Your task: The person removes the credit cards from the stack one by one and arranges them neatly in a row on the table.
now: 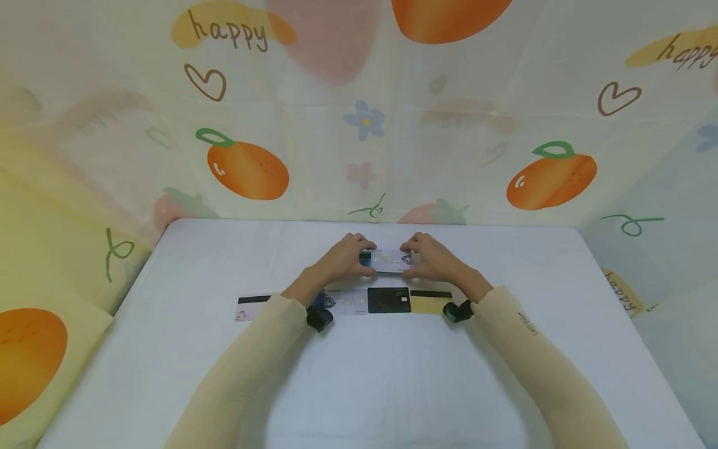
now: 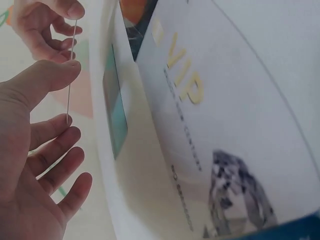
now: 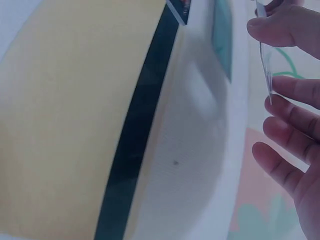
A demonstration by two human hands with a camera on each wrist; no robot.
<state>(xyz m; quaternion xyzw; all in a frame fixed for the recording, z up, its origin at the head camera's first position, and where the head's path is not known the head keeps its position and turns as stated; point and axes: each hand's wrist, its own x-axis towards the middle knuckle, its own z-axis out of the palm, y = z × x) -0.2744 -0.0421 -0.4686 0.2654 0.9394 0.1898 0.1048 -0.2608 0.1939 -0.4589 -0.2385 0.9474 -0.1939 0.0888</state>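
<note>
Both hands hold one white card (image 1: 387, 260) by its two ends, raised off the table beyond a row of cards. My left hand (image 1: 349, 257) pinches the left end between thumb and forefinger, its other fingers spread; the left wrist view shows this card edge-on as a thin line. At the opposite end, the thumb and fingers of my right hand (image 1: 430, 258) pinch the card, seen nearly edge-on (image 3: 265, 62) in the right wrist view. A teal card (image 2: 115, 105) lies flat on the table and is partly hidden behind the held card in the head view.
Nearer me, a row holds a pale card with a black stripe (image 1: 251, 308), a blue card partly hidden by the left wrist, a white VIP card (image 1: 350, 302), a black card (image 1: 389, 300) and a gold card (image 1: 429, 304). The white table (image 1: 381, 380) meets a fruit-print cloth (image 1: 314, 125).
</note>
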